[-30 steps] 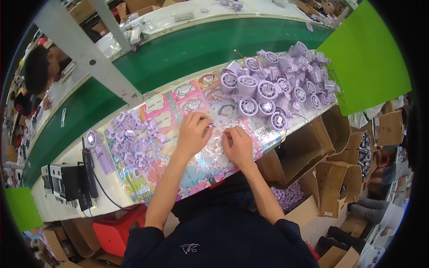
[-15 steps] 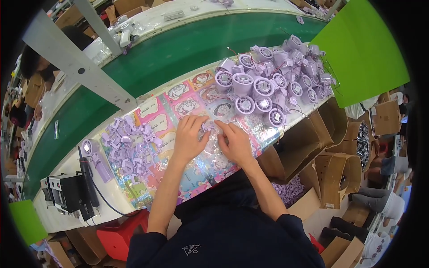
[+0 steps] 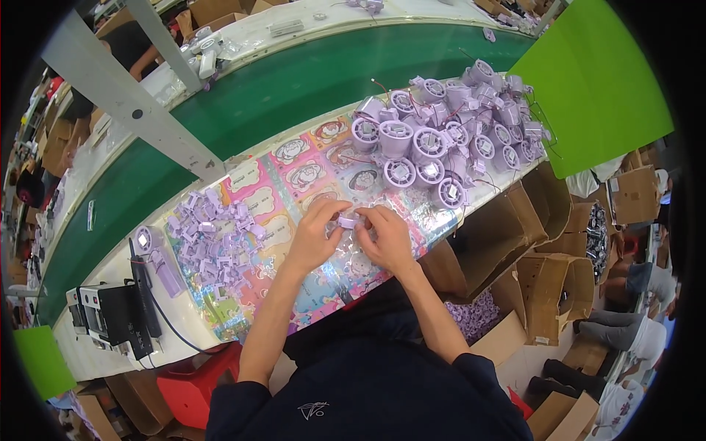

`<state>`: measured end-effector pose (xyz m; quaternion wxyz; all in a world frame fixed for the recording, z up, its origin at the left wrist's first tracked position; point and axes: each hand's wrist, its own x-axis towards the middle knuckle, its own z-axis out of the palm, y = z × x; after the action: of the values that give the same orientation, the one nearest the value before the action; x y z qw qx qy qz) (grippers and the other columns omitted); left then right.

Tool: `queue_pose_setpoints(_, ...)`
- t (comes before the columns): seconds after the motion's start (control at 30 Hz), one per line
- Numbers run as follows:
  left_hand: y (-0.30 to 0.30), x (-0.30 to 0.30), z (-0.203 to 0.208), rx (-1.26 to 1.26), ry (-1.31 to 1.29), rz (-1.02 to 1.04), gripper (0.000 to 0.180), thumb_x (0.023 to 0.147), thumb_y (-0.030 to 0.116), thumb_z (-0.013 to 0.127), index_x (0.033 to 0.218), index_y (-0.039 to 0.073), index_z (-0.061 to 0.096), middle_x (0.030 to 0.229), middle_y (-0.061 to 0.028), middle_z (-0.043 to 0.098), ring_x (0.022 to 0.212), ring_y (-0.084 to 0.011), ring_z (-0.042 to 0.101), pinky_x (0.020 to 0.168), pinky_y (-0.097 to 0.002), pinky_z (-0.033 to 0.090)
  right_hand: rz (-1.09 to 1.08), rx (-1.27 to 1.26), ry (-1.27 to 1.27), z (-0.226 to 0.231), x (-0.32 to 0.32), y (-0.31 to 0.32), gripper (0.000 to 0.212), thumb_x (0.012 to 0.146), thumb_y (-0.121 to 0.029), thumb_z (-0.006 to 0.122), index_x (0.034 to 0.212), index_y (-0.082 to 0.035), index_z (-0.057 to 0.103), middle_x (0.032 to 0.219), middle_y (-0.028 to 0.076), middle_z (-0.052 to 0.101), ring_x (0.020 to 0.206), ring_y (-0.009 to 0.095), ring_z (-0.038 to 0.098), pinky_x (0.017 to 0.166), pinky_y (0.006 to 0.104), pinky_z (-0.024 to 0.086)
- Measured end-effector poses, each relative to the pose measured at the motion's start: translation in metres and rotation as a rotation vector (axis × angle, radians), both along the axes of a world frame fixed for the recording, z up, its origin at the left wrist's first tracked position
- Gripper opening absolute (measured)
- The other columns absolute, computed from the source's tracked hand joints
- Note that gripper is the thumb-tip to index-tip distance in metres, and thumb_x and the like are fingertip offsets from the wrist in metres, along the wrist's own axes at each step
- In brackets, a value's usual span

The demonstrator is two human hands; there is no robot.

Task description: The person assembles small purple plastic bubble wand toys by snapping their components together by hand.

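Note:
Between my two hands, over the middle of the patterned sheet, is a small light-purple plastic part (image 3: 348, 220). My left hand (image 3: 315, 237) pinches it from the left with thumb and fingers. From the other side my right hand (image 3: 384, 237) closes thumb and fingertips on its right end. Left of my hands lies a loose pile of small purple plastic pieces (image 3: 213, 235). Ahead and to the right stands a heap of purple round fan housings (image 3: 430, 142), several with thin red wires.
A green conveyor belt (image 3: 243, 95) runs behind the bench, past a white metal post (image 3: 132, 110). At left are a black box-shaped device (image 3: 110, 320) with a cable and a purple housing (image 3: 149, 240). Cardboard boxes (image 3: 485, 242) stand at right; a red stool (image 3: 195, 389) is below left.
My right fingers have come in from beside the small purple part to grip it. The part now sits between both hands, slightly lower and to the right.

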<state>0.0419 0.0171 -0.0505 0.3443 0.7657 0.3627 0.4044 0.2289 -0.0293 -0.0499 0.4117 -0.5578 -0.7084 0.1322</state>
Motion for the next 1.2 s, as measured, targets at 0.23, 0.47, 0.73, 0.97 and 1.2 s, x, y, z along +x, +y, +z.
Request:
queue_pose_setpoints(0.23,0.002,0.001,0.006,-0.104,-0.067,-0.112,0.044,0.077,-0.009,0.070,0.119,0.002,0.067,0.108,-0.0120,0.066,0.096,-0.0224,0.064,0.088,-0.0333,0.053,-0.026,0.027,0.024,-0.006,0.002,-0.001,0.018,0.082,-0.005,0.073,0.099,-0.001,0.068,0.077,0.011,0.062,0.064,0.026,0.062,0.058,0.0365,0.050)
queue_pose_setpoints(0.47,0.001,0.004,-0.002,-0.141,-0.084,-0.050,0.036,0.084,-0.007,0.067,0.118,0.002,0.067,0.104,-0.0119,0.067,0.093,-0.0231,0.065,0.086,-0.0332,0.053,-0.012,-0.027,0.045,-0.002,0.001,-0.003,0.014,0.082,-0.006,0.072,0.095,-0.003,0.066,0.076,0.009,0.062,0.071,0.030,0.063,0.065,0.0416,0.049)
queue_pose_setpoints(0.73,0.003,0.004,-0.002,-0.074,-0.036,-0.049,0.033,0.086,-0.004,0.068,0.118,0.002,0.068,0.102,-0.0122,0.067,0.091,-0.0241,0.065,0.085,-0.0335,0.053,-0.066,-0.006,0.024,-0.004,0.000,-0.002,0.008,0.084,-0.005,0.071,0.089,-0.003,0.065,0.077,0.011,0.064,0.071,0.031,0.064,0.067,0.0419,0.050)
queue_pose_setpoints(0.97,0.001,0.005,-0.001,-0.032,-0.010,-0.026,0.031,0.087,-0.003,0.068,0.118,0.002,0.068,0.105,-0.0124,0.067,0.093,-0.0248,0.065,0.083,-0.0342,0.054,-0.050,-0.027,0.054,-0.002,-0.002,-0.007,0.022,0.084,-0.009,0.073,0.105,-0.004,0.071,0.077,0.009,0.063,0.069,0.028,0.063,0.065,0.0409,0.050)
queue_pose_setpoints(1.2,0.001,0.006,0.001,0.016,0.026,-0.045,0.030,0.087,-0.001,0.070,0.117,0.001,0.067,0.106,-0.0125,0.066,0.093,-0.0250,0.065,0.083,-0.0344,0.054,-0.041,-0.033,0.007,0.003,0.000,-0.004,0.017,0.085,-0.008,0.072,0.102,-0.006,0.072,0.075,0.009,0.061,0.069,0.029,0.063,0.064,0.0420,0.050)
